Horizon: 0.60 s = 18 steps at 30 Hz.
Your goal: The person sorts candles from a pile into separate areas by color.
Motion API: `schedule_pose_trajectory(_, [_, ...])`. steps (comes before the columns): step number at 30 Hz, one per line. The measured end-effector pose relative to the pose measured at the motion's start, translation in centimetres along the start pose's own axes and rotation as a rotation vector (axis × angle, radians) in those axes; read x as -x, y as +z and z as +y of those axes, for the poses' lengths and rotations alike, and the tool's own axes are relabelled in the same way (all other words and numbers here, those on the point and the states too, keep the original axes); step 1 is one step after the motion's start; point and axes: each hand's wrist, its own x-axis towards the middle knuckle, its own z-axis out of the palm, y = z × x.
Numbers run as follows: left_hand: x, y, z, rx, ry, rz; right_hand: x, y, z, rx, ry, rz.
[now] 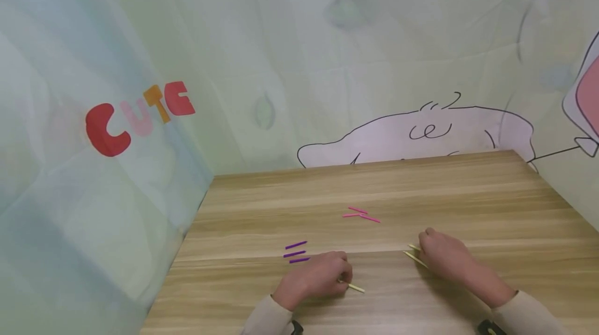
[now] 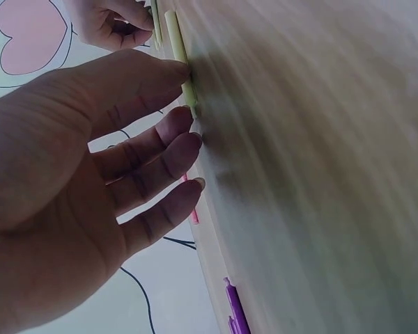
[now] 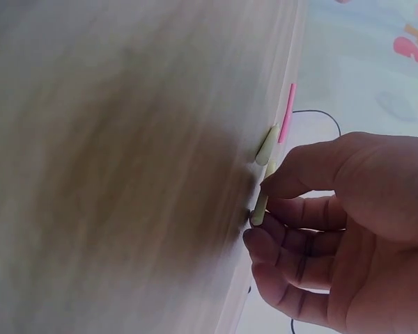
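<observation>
My left hand [image 1: 320, 275] pinches a thin pale yellow candle [image 1: 356, 288] near the tabletop, thumb and index finger on its tipped end; its other fingers are slightly bent. On the right, my right hand [image 1: 442, 256] pinches another yellow candle [image 3: 258, 210] between thumb and fingertips. A second yellow candle [image 1: 414, 258] lies on the table just beside that hand. Beyond my left hand are three purple candles [image 1: 296, 245] in a loose row, the nearest partly covered by the hand. Three pink candles [image 1: 360, 215] lie farther back, some touching.
The wooden table [image 1: 262, 194] runs back to a pale printed cloth wall [image 1: 262, 38]. Coloured letters [image 1: 107, 129] are on the cloth at the left, and a cartoon drawing [image 1: 421, 137] shows behind the table's far edge.
</observation>
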Motion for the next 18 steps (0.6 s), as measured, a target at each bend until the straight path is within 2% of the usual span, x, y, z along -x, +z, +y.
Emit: schedule_pose_trajectory(18, [-0.06,0.12,-0.04,-0.021,0.007,0.011,0.17,0.24,0.27,-0.007,-0.008,0.036])
